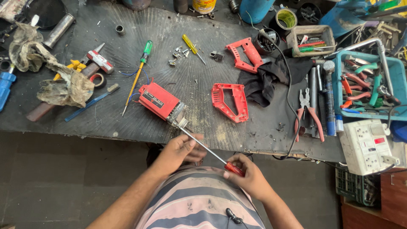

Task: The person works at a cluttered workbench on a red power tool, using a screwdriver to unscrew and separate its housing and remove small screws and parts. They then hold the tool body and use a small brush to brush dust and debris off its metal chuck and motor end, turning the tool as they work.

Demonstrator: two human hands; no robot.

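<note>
Three screwdrivers, two red housing shells, one pair of pliers, two hands.

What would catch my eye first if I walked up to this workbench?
Probably the red motor unit near the bench's front edge, with a long screwdriver reaching into its metal end. The right hand grips the red handle while the left hand steadies the shaft. To the right lie two red housing shells, and a blue tray of pliers sits at the far right.
</note>
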